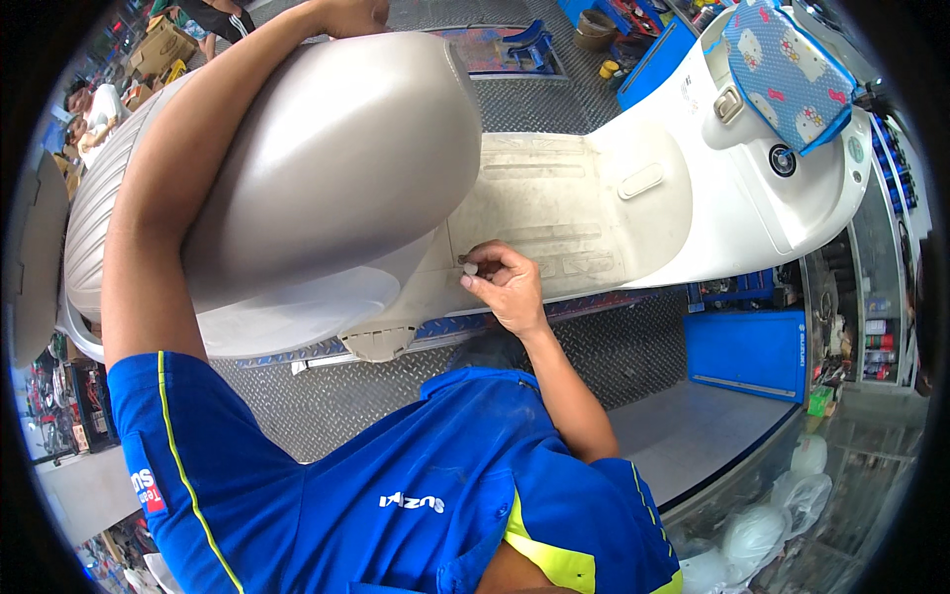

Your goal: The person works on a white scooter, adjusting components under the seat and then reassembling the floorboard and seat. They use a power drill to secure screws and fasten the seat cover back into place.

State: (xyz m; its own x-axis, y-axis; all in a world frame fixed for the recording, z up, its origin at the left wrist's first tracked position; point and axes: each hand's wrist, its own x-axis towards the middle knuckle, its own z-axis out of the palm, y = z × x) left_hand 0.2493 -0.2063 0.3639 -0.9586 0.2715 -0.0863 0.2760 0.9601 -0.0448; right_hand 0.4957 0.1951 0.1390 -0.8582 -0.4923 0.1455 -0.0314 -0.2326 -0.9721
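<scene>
The person wears a bright blue short-sleeved polo shirt (416, 485) that fills the lower middle of the frame. A thin yellow-green piping line runs down the sleeve at lower left, above a small red and white patch. White lettering sits mid-chest, with a yellow-green panel at the collar. Both forearms are bare.

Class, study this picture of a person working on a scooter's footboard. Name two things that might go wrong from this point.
1. The right hand pinches a small grey cap only at the fingertips; it might slip and roll off the dusty footboard onto the metal tread plate.
2. The left hand stretches across the seat, so the lean might prove unsteady.
</scene>
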